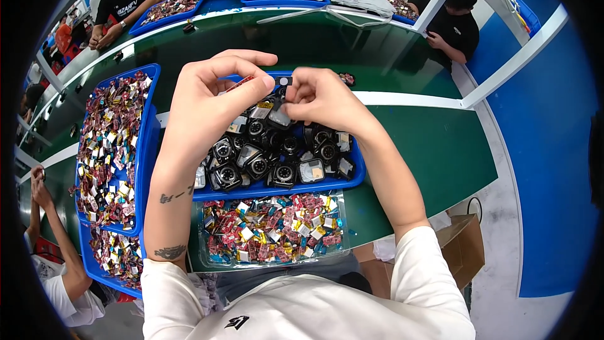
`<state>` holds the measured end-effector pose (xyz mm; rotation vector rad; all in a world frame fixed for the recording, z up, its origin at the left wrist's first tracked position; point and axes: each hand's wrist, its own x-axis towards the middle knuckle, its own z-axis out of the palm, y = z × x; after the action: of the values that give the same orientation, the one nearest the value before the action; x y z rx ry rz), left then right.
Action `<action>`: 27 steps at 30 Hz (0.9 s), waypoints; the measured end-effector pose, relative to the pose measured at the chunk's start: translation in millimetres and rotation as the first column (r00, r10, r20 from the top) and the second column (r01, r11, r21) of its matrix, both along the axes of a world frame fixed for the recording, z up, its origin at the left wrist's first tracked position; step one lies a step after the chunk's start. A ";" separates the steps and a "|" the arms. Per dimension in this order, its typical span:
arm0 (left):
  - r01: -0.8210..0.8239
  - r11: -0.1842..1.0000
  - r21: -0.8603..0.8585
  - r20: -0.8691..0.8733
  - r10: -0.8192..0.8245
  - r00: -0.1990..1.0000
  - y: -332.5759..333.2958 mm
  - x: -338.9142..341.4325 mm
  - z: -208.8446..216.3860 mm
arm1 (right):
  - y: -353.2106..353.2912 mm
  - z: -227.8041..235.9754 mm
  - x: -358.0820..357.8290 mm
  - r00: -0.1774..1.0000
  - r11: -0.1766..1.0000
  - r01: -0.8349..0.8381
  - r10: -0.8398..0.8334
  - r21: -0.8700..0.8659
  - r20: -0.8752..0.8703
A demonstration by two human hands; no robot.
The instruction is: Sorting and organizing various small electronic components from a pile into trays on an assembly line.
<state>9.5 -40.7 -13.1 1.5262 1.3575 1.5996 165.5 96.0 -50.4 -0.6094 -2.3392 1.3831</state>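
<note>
Both my hands are raised over a blue tray (283,191) heaped with black smartwatch housings (283,174). My left hand (214,91) pinches a small red circuit board (241,82), mostly hidden by the fingers. Close to its thumb tip is a small black piece with a pale round dot (285,81), which my right hand (327,97) grips with curled fingers. Just beneath the right fingertips a grey-backed watch housing (279,116) is tilted; whether it is held or rests on the heap I cannot tell. Nearer me, a clear plastic tray (201,239) carries many red boards with batteries.
Stacked blue trays (146,145) full of similar boards stand at my left. A green conveyor belt (402,66) runs beyond a white rail (415,99). Co-workers sit across it and at far left. A white metal post (513,60) rises at right, above a cardboard box (464,245).
</note>
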 end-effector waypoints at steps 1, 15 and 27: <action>-0.030 0.999 -0.017 0.006 0.030 1.000 0.0 1.9 -0.4 | -2.9 5.5 1.0 0.992 0.995 0.031 -0.042 -0.094 -0.119; -0.321 0.931 0.174 -0.197 0.353 0.915 11.5 17.8 -13.2 | -31.1 28.6 8.9 0.874 0.983 0.049 -0.126 -0.175 -0.469; -0.315 0.937 0.150 -0.126 0.334 0.934 11.1 18.5 -14.7 | -40.1 25.7 6.0 0.846 0.991 0.096 -0.133 -0.098 -0.516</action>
<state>28.0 -29.6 -27.8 1.5853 1.6928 1.8319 171.5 55.9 -24.7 -0.3261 -1.7982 1.3694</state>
